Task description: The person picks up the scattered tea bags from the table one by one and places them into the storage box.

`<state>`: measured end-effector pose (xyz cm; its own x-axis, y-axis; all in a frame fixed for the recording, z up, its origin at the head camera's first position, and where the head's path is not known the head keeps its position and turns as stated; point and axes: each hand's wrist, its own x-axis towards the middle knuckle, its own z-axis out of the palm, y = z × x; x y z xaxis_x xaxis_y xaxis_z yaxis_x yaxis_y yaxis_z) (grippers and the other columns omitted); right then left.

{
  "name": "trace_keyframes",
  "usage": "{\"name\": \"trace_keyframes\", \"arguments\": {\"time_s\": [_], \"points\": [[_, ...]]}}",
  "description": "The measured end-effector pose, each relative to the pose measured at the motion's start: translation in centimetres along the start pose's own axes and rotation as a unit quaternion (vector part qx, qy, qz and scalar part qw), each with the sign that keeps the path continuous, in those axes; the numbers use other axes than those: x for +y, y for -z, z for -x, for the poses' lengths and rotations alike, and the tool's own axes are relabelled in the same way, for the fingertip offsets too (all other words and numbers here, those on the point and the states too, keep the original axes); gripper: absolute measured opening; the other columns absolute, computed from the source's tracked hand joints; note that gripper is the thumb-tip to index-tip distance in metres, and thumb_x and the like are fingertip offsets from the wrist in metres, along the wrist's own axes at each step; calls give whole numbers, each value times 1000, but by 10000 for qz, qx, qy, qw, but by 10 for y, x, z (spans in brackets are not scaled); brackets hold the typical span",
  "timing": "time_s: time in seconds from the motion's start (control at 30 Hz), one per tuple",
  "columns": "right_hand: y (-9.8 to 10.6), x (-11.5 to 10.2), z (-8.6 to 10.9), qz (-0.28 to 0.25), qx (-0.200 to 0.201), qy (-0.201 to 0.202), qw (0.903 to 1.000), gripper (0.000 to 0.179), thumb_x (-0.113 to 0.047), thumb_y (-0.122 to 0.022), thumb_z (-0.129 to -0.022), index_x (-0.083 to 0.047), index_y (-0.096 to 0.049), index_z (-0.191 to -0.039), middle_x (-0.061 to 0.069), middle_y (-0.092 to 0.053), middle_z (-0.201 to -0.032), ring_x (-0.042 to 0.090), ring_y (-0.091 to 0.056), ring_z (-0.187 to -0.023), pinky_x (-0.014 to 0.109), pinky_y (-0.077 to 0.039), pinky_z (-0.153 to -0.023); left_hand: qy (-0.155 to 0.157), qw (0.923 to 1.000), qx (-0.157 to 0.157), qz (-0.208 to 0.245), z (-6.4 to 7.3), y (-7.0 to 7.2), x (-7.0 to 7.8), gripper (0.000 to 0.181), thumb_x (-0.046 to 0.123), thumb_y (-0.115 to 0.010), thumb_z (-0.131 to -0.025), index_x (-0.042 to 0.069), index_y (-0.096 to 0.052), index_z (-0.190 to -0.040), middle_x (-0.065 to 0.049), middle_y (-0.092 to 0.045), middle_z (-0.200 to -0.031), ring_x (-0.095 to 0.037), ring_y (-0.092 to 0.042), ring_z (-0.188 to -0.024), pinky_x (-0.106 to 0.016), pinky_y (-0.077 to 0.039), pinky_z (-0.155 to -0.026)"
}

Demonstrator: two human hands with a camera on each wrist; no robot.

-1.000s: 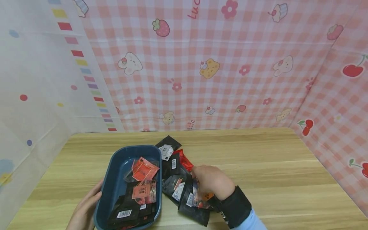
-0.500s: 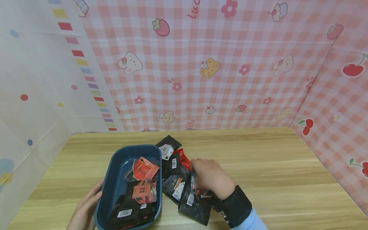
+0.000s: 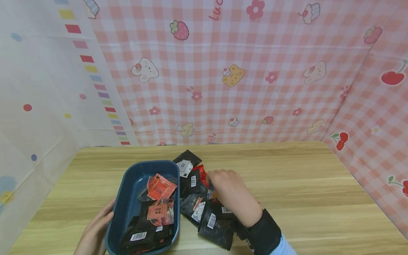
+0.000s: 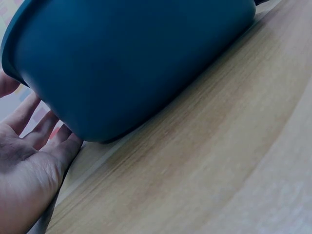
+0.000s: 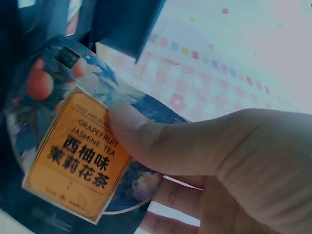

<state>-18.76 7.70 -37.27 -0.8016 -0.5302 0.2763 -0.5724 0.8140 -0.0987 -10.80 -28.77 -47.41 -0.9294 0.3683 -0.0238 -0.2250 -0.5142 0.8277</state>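
Observation:
My right hand (image 3: 232, 193) pinches a tea bag sachet (image 5: 78, 156) between thumb and fingers. Its orange label reads "Grapefruit Jasmine Tea" in the right wrist view; in the head view my hand hides most of it. Below lies a loose pile of black tea sachets (image 3: 216, 232) beside the blue bin (image 3: 129, 198). My left hand (image 3: 95, 230) rests against the bin's outer left side, fingers extended along the wall in the left wrist view and thumb near the rim. Inside the bin lie several tea sachets, including a black one with an orange label (image 3: 159, 211).
A red sachet (image 3: 203, 174) and a black sachet with a white label (image 3: 188, 159) lie at the pile's far end. The wooden table (image 3: 302, 198) extends right, and a pink checked cloth (image 3: 207, 106) hangs behind it.
My right hand has shifted a little left and away from me over the pile, lifting the grapefruit tea sachet. The left hand and the bin have stayed in place.

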Motion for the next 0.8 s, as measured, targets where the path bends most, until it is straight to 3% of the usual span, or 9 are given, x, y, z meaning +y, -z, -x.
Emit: {"name": "trace_keyframes", "arguments": {"time_s": [0.17,0.3,0.5,0.8], "points": [[9,-8,2,220,373,214,9988,23,4,-75,-65,-12,-73,-81,0,-72,-78,16,-64,-75,36,-55,-68,64,10000,14,-55,0,1,0,46,14,-18,-104,36,-52,-126,23,-60,-128,0,-53,-116,-19,-51,-91],[17,-15,3,247,989,505,9935,20,-1,-77,-67,-15,-75,-81,-3,-71,-79,14,-64,-79,35,-56,-72,30,9999,-102,41,1,1,0,47,14,-16,-104,34,-52,-128,21,-59,-129,-1,-53,-117,-19,-51,-91],[23,-34,2,307,2057,1135,9715,11,-7,-75,-73,-18,-73,-75,-5,-72,-77,10,-64,-77,29,-56,-72,52,10000,-21,-48,1,0,1,46,14,-18,-104,35,-52,-126,23,-59,-128,0,-53,-116,-19,-51,-91],[15,-68,5,89,2783,1958,9403,10,-11,-70,-78,-21,-71,-79,-8,-72,-82,9,-62,-83,25,-54,-72,73,9998,101,-147,0,0,0,44,15,-19,-104,36,-52,-125,24,-59,-127,0,-53,-115,-19,-51,-91]]}}
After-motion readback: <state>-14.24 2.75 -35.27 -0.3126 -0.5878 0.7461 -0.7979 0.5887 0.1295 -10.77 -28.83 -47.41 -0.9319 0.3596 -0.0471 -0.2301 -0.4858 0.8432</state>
